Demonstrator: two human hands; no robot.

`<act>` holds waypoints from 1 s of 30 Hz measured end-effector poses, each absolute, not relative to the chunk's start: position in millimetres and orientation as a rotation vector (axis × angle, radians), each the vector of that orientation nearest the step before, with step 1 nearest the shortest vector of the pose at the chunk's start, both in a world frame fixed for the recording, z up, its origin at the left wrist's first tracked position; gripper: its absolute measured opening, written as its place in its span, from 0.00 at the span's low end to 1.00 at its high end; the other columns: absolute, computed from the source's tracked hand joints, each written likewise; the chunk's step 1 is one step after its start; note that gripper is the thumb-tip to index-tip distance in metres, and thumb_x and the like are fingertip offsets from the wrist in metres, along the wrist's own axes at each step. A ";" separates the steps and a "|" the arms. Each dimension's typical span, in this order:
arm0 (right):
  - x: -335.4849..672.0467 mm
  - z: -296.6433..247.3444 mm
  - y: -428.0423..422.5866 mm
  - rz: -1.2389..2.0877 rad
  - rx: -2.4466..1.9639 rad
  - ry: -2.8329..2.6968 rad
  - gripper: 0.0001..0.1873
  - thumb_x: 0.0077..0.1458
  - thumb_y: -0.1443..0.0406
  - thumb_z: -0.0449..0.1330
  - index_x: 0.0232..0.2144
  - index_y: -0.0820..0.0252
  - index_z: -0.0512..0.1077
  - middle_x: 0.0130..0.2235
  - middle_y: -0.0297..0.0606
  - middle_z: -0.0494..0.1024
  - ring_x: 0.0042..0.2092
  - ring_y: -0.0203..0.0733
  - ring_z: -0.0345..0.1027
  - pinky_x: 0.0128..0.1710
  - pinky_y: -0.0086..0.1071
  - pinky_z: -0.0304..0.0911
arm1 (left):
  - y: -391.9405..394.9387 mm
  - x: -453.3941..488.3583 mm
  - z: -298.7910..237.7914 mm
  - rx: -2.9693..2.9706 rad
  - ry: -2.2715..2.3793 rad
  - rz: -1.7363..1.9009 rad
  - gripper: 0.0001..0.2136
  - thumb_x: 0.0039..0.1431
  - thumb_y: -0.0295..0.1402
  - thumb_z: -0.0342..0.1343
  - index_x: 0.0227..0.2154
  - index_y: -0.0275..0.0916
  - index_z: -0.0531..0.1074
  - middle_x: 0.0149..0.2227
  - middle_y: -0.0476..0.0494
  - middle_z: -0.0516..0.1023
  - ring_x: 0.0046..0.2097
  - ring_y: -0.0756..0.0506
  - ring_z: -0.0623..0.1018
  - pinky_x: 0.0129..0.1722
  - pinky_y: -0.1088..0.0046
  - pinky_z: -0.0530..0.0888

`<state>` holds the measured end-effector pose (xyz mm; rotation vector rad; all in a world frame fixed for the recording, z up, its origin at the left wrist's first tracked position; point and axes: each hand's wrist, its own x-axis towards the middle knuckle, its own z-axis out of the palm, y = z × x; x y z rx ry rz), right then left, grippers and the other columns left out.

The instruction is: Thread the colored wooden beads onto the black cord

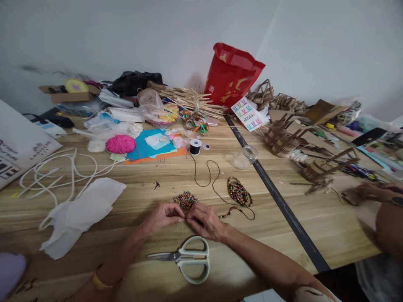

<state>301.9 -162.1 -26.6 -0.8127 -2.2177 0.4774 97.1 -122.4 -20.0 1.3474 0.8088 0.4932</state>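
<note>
My left hand [167,215] and my right hand [206,219] meet fingertip to fingertip over the table, both pinched closed. A short bit of thin dark cord shows between the fingertips, and faint pale threads [180,234] hang below them. Just behind the fingers lies a pile of loose multicoloured beads [185,199]. A beaded strand [232,211] runs up to my right hand, where its end is hidden. Further right is a coil of strung beads [239,192]. Black cord [195,174] winds from a spool [195,147] towards the strand. Scissors [193,256] lie in front of my hands.
A dark strip [277,193] crosses the wooden table. Pink yarn [120,144], a red bag [231,77] and a clear round container [245,157] stand further back. White cable [73,167] and paper [83,214] lie left. Another person's hand [365,193] is by woven baskets [327,165].
</note>
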 end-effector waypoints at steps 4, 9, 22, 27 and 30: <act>302.2 -27.3 -161.9 0.485 -0.806 -2.219 0.04 0.60 0.69 0.53 0.34 0.61 0.67 0.32 0.41 0.72 0.34 0.39 0.64 0.33 0.30 0.61 | -122.0 96.6 -22.1 1.346 0.806 0.496 0.09 0.43 0.33 0.65 0.26 0.34 0.74 0.26 0.48 0.78 0.30 0.49 0.74 0.33 0.74 0.68; 302.4 -27.8 -161.4 0.485 -0.801 -2.223 0.04 0.61 0.69 0.52 0.34 0.61 0.67 0.32 0.41 0.72 0.34 0.39 0.64 0.33 0.30 0.62 | -123.2 97.6 -23.3 1.347 0.805 0.510 0.09 0.43 0.34 0.65 0.26 0.34 0.74 0.26 0.48 0.78 0.30 0.49 0.74 0.33 0.73 0.68; 303.3 -29.0 -161.5 0.473 -0.822 -2.241 0.04 0.61 0.68 0.52 0.34 0.61 0.67 0.32 0.40 0.71 0.34 0.39 0.65 0.33 0.30 0.61 | -122.6 97.6 -22.2 1.339 0.805 0.496 0.09 0.44 0.34 0.65 0.26 0.35 0.75 0.27 0.47 0.78 0.31 0.48 0.74 0.34 0.73 0.69; 302.5 -24.9 -161.4 0.474 -0.808 -2.230 0.05 0.61 0.68 0.52 0.34 0.61 0.67 0.32 0.41 0.72 0.34 0.39 0.64 0.33 0.30 0.61 | -122.4 97.5 -22.3 1.336 0.793 0.490 0.09 0.43 0.34 0.65 0.26 0.34 0.75 0.27 0.47 0.78 0.30 0.49 0.74 0.34 0.74 0.68; 302.5 -23.7 -161.3 0.477 -0.797 -2.233 0.05 0.62 0.68 0.52 0.34 0.61 0.67 0.32 0.41 0.72 0.34 0.39 0.64 0.33 0.29 0.61 | -122.5 97.4 -23.7 1.341 0.792 0.502 0.09 0.44 0.34 0.65 0.26 0.34 0.74 0.27 0.47 0.78 0.31 0.49 0.74 0.34 0.74 0.68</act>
